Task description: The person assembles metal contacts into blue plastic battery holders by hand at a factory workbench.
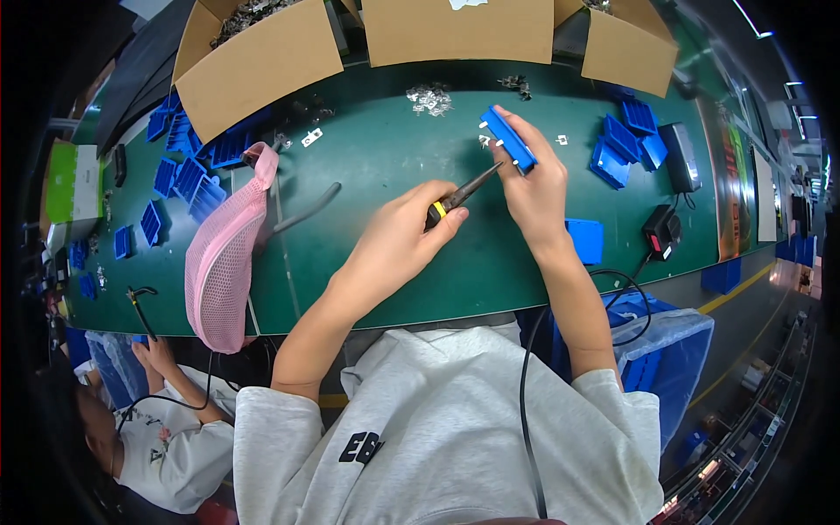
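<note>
My left hand (395,229) is closed round a pair of needle-nose pliers (473,185) with dark jaws and a black and yellow handle. The pliers point up and to the right, their tip close to my right hand (536,194). Held tilted in the right fingers is a blue plastic housing (507,140) with small light pieces along its near side. Just left of the housing, a small metal piece (484,141) shows. Farther off on the green table (376,140) lies a pile of small silver metal parts (430,100).
Cardboard boxes (457,35) line the back. Blue plastic parts lie in a left group (188,179) and a right group (621,138). A pink mesh bag (226,254) stands at left. Near a blue block (584,241) runs a black cable (648,302). Another person (166,437) sits at lower left.
</note>
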The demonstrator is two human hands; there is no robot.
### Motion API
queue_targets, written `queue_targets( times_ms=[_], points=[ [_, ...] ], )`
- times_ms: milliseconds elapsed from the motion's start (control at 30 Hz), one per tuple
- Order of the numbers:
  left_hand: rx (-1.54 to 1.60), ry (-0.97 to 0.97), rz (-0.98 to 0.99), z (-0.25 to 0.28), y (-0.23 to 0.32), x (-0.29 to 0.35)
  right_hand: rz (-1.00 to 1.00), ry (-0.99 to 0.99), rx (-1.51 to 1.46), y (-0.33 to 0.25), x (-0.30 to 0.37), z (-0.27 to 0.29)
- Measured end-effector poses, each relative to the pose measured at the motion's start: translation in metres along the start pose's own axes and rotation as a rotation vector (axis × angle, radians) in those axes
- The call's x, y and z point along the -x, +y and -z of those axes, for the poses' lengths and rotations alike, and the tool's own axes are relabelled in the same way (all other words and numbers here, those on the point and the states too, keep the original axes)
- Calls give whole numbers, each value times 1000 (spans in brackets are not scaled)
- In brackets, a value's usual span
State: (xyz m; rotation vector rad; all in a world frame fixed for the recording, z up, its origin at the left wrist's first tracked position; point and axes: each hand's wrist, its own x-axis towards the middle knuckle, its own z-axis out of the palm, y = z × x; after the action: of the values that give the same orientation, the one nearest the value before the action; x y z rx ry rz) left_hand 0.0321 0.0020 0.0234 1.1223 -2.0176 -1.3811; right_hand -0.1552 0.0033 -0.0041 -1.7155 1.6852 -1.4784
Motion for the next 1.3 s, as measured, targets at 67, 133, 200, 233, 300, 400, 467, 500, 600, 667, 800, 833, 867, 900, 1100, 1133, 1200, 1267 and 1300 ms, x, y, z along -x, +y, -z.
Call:
queue_targets(
  times_ms=[67, 133, 200, 233, 300, 400, 467, 500, 600, 667, 800, 833, 867, 900, 1100, 1133, 1200, 1267, 1300],
  points=[
    [-9, -7, 22, 0, -1, 1, -12, -1, 3, -6, 1, -1],
    [-21, -14, 45, 1, 0, 2, -24, -2, 3, -7, 1, -2],
    [-66, -43, 30, 3, 3, 2, 21, 25, 8, -6, 1, -2],
    [-65, -43, 30, 3, 3, 3, 21, 25, 9, -6, 1, -2],
    [-63, -39, 28, 4, 4, 3, 40, 36, 4, -5, 0, -2],
    [-73, -31, 8, 4, 4, 3, 43, 39, 6, -2, 0, -3],
    [-76, -37, -3, 4, 4, 4, 42, 35, 14, -5, 0, -3],
    [-78, -42, -13, 3, 3, 4, 43, 31, 22, -6, 1, -2],
    [-94, -36, -17, 3, 4, 4, 30, 19, 0, -6, 2, -3],
    [-90, -34, -11, 4, 2, 4, 15, 11, 10, -10, 1, -3],
    [-104, -4, -55, 1, 1, 4, 66, 31, 37, -9, 2, -2],
    [-104, -5, -54, 0, 1, 4, 65, 30, 36, -9, 2, -3],
    [-95, -10, -43, 0, 2, 3, 53, 25, 25, -9, 2, -4],
    [-86, -17, -31, 0, 2, 2, 39, 19, 14, -9, 2, -4],
    [-83, -51, 47, 3, 8, 1, 136, 30, 78, -3, 1, -4],
    [-83, -52, 47, 3, 8, 1, 136, 31, 79, -2, 0, -4],
    [-82, -43, 36, 3, 7, 1, 146, 22, 74, -2, 0, -3],
    [-85, -40, 36, 2, 6, 1, 158, 16, 83, 0, -1, -1],
    [-89, -36, 37, 2, 6, 1, 170, 10, 91, 0, -1, -1]
  ],
)
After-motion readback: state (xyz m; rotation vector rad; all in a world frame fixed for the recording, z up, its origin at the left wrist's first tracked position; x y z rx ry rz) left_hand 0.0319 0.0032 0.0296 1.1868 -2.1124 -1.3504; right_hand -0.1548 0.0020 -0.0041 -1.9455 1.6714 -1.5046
